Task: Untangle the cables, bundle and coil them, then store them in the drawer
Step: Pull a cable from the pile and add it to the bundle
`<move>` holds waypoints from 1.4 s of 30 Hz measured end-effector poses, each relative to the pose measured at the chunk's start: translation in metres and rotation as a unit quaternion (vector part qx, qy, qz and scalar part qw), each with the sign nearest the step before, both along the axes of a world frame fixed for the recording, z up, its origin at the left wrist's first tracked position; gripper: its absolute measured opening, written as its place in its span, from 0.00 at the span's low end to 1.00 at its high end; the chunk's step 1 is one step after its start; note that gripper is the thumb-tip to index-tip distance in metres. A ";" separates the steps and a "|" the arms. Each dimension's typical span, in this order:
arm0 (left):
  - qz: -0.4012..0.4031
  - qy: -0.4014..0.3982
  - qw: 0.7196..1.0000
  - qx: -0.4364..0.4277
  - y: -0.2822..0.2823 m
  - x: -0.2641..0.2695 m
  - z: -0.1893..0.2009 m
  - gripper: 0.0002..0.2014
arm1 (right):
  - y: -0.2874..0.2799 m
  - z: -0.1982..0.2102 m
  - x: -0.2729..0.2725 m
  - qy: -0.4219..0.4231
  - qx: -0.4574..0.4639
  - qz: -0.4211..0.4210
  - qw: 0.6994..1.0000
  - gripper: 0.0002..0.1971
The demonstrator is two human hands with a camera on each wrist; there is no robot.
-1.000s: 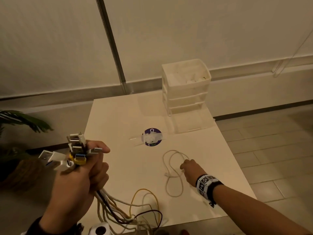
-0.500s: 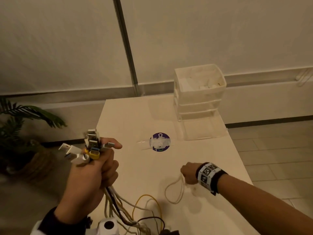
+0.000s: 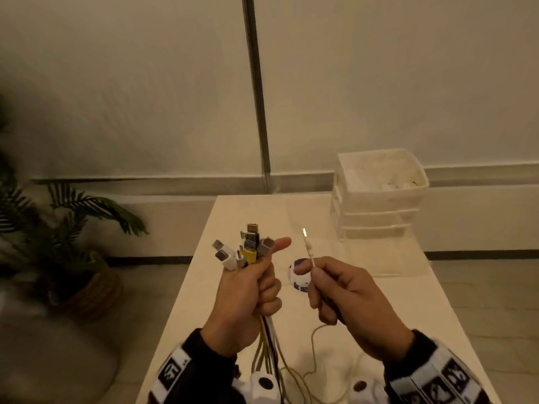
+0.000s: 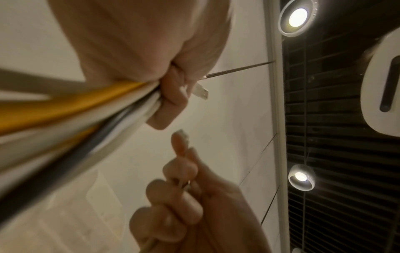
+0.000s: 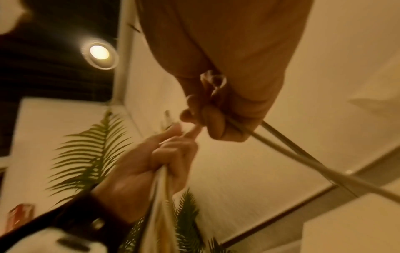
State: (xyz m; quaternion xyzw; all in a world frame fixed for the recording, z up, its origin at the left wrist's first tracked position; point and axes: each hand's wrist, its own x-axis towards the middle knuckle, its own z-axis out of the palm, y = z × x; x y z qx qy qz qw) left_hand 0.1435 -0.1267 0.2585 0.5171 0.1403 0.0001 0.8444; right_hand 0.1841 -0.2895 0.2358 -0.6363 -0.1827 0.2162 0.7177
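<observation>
Plant [image 3: 73, 228] count: one, potted in a woven basket, on the floor left of the bench [image 3: 408, 301]. Bench count: one, pale top, used below as the landmark.

Hands: two, both raised above the near half of the bench. Left hand [image 3: 248, 295] fisted round a cable bundle [image 3: 268, 339], thumb stuck out toward the right. Plug ends [image 3: 245, 249] fan out above the fist: roughly eight, exact number unclear where they overlap. Seen among them are white housings, one yellow, one with a blue insert, several grey or metal USB tips. Below the fist the cords hang toward the near bench edge; white, yellow and dark strands can be told apart, in the left wrist view too [image 4: 75, 102].

Right hand [image 3: 344, 298] to the right of the bundle, apart from the left hand. It pinches a single thin white cable [image 3: 308, 249] between thumb and forefinger, other fingers curled. Small metal tip upright above the fingers. The slack drops below the hand in a loose curve onto the near bench.

Round purple sticker [image 3: 299, 277]: one, mid-bench, partly hidden behind the hands.

Drawer unit [image 3: 379, 199]: one, white plastic, three tiers, at the far right corner of the bench. Top tier holds pale contents, too indistinct to name.
</observation>
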 end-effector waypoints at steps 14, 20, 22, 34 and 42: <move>-0.017 -0.041 0.998 0.049 0.000 -0.002 -0.009 0.20 | 0.036 0.005 -0.024 -0.342 -0.230 -0.129 0.902 0.09; 0.066 -0.082 0.993 0.044 0.020 0.007 -0.006 0.08 | 0.035 0.001 -0.028 -0.398 -0.286 -0.058 0.870 0.11; 0.105 -0.109 0.988 -0.015 0.044 0.016 0.003 0.09 | 0.023 -0.010 -0.026 -0.331 -0.266 0.002 0.905 0.13; -0.106 -0.153 0.946 0.264 0.044 -0.002 0.016 0.11 | -0.012 -0.004 0.002 -0.052 -0.260 0.035 0.964 0.19; -0.137 -0.141 0.905 0.378 -0.006 0.008 -0.001 0.22 | -0.015 0.021 0.008 0.036 -0.101 0.047 0.993 0.17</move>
